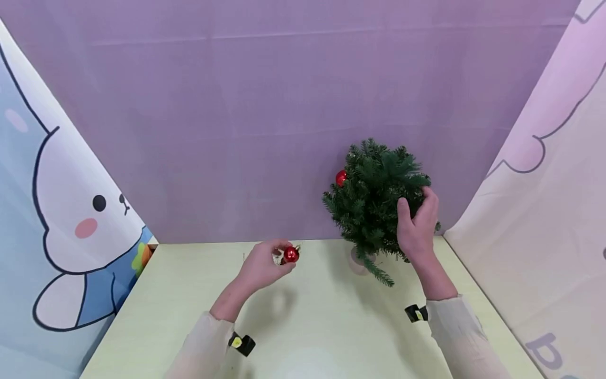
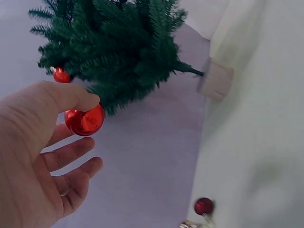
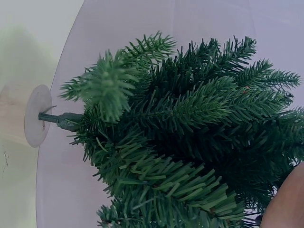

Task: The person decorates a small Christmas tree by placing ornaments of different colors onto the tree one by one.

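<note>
One red bauble [image 1: 291, 255] is pinched above the bench [image 1: 326, 331] by fingers of the left hand [image 1: 262, 267]; one artificial tree [image 1: 371, 195], bench-standing, is touched by the right hand [image 1: 418, 229], thumb and fingers apart.

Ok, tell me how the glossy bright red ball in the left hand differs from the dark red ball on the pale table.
The glossy bright red ball is held in the left hand; the dark red ball lies untouched on the pale table. The held ball is brighter; the lying ball is deeper red. Both are round.
</note>
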### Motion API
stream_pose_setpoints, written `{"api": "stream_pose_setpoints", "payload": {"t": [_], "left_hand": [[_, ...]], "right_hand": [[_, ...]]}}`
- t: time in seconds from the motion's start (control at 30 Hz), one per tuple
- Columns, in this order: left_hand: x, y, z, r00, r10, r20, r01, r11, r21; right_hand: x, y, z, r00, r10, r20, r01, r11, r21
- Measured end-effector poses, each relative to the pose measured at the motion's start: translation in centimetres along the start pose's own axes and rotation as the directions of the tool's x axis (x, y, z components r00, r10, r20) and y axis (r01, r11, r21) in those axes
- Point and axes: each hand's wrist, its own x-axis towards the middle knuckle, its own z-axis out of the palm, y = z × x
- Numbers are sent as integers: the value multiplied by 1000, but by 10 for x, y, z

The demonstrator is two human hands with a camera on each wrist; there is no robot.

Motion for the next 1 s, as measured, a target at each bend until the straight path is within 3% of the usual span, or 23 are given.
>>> {"api": "stream_pose_setpoints", "payload": {"t": [0.17,0.27,0.37,0.47,0.63,1.0], "left_hand": [[11,19,-5,1000,6,27,-6,1000,18],[15,29,-6,999,17,41,-18,999,35],[22,36,-6,998,37,45,-39,998,46],[28,41,-5,997,57,45,-60,997,48],[34,41,1,996,80,38,-81,997,6],[40,44,10,996,86,12,-86,996,-17]], "right_hand": [[0,-6,-1,999,46,27,-46,999,-19],[-1,-8,-1,998,56,-8,-56,998,-3],[-2,-11,2,995,-11,-104,14,999,31],[-4,-17,7,975,-127,-184,134,991,26],[-9,-24,13,947,-253,-200,249,967,-44],[-11,-18,15,976,-183,-121,170,979,-117]]}}
